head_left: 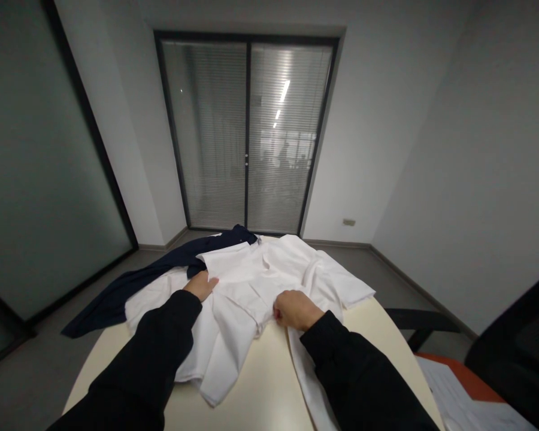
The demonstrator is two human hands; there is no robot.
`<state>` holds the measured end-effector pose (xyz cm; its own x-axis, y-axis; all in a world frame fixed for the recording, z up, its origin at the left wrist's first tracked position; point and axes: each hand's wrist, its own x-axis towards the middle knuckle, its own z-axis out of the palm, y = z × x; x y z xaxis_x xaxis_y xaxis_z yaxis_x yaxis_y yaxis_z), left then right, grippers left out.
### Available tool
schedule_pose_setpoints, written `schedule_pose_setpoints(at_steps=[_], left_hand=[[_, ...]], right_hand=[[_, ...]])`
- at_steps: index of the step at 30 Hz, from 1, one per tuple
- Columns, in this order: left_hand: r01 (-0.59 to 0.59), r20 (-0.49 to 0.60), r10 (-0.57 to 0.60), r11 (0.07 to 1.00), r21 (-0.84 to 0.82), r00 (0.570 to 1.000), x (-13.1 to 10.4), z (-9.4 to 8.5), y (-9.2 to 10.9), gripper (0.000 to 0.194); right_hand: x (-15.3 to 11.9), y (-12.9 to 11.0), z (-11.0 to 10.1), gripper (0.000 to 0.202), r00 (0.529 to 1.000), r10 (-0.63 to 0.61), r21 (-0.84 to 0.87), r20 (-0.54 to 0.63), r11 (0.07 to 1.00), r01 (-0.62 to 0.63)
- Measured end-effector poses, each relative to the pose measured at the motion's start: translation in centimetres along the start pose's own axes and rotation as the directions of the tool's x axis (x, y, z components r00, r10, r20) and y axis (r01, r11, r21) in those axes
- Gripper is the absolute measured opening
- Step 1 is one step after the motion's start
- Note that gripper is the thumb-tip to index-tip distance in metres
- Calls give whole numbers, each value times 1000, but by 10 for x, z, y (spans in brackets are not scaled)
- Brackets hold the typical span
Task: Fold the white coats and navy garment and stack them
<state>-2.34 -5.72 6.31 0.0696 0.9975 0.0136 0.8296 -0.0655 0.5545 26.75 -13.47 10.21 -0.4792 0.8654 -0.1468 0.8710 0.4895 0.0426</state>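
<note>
Gripping the white garment (238,287) across the tabletop's (269,389) middle with my closed right hand (296,309), I'm touching it with my left hand (201,285), grip unclear; the navy garment (161,263) is overhanging the left edge.

The shirt (238,305) is thin white cloth, matt and creased; the darker garment (161,263) is navy cloth, matt too. The tabletop (265,383) looks smooth and pale. Glossy glass (287,137) fronts the slatted blinds, and the papers (458,395) look flat and matt.
</note>
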Motion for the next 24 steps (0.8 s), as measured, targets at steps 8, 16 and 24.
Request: schedule_pose_setpoints(at_steps=[8,16,24], left_hand=[[-2,-161,6,1000,29,987,7,-9,-14,40],[154,-231,-138,987,55,963,2,-18,-16,36],[211,-233,-170,964,162,957,1,-17,-7,41]], right_hand=[[-22,36,-18,20,988,69,214,135,972,-98],[-55,66,-45,25,945,284,240,161,918,-317],[-40,-26,-31,36,988,-30,94,153,995,16]])
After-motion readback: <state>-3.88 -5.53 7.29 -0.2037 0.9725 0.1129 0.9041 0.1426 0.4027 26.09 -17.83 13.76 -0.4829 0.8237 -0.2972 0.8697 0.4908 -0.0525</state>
